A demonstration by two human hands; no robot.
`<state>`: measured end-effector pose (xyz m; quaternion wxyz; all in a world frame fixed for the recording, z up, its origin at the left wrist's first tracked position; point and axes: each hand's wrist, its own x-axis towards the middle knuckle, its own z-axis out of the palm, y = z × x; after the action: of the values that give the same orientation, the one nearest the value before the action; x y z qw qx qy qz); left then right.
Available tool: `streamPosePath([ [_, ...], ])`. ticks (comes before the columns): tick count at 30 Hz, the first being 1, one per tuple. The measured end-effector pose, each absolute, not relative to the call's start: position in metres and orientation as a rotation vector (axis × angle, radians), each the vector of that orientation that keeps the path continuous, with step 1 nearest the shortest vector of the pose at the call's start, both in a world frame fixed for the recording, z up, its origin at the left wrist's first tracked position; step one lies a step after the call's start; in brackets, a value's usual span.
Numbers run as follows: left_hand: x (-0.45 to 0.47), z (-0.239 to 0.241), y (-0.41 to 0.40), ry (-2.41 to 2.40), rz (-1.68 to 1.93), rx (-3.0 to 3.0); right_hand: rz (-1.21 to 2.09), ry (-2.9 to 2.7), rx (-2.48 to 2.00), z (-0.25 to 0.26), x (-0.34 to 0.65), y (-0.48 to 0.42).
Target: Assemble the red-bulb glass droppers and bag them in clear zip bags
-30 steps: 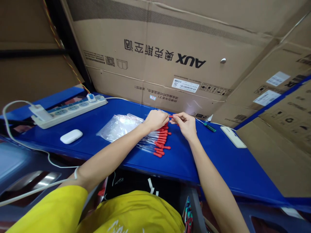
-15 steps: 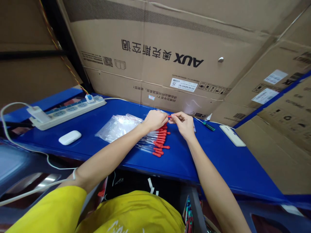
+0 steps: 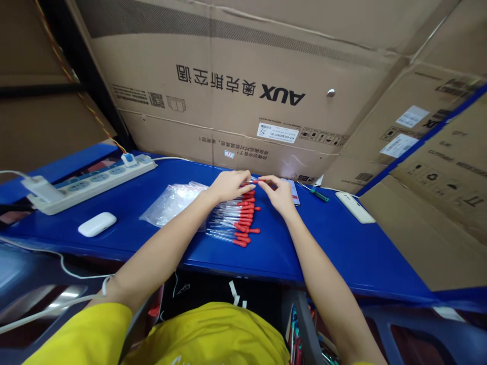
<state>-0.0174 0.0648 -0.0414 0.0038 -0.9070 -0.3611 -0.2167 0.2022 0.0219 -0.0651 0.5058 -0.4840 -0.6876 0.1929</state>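
Several droppers [image 3: 228, 218] with clear, thin tubes and red bulbs lie side by side in a row, bulbs to the right. At the row's far end, my left hand [image 3: 231, 185] is closed, thumb and fingers around the clear tube of one dropper. My right hand [image 3: 279, 195] pinches the red bulb end [image 3: 257, 181] of that dropper between thumb and fingertips. My left fingers partly cover the tube. Clear plastic bags [image 3: 171, 203] lie left of the row, partly behind my left forearm.
A phone [image 3: 294, 192] lies behind my right hand, near a green-handled screwdriver [image 3: 318, 194]. A white phone-shaped item [image 3: 354, 207] is farther right. A white case [image 3: 97, 224] and power strip [image 3: 91, 185] are left. A cardboard wall [image 3: 228, 116] stands behind the blue table [image 3: 342, 253].
The view has shifted slightly, moving the scene leftward. My left fingers have opened out a little around the dropper, and more of the phone behind my right hand shows.
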Motion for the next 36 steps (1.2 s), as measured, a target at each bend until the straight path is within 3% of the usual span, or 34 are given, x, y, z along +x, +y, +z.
streamPosePath([
  [12,-0.041,-0.062,0.106,-1.371,-0.899,-2.76,0.233,-1.986,-1.421,-0.079,0.185,0.03],
  [27,-0.014,-0.075,0.119,-1.502,-0.46,-3.12,-0.103,-1.922,-1.7,-0.08,0.21,0.041],
  [36,-0.013,-0.075,0.12,-1.446,-0.486,-3.079,-0.18,-1.823,-1.834,-0.075,0.226,0.037],
])
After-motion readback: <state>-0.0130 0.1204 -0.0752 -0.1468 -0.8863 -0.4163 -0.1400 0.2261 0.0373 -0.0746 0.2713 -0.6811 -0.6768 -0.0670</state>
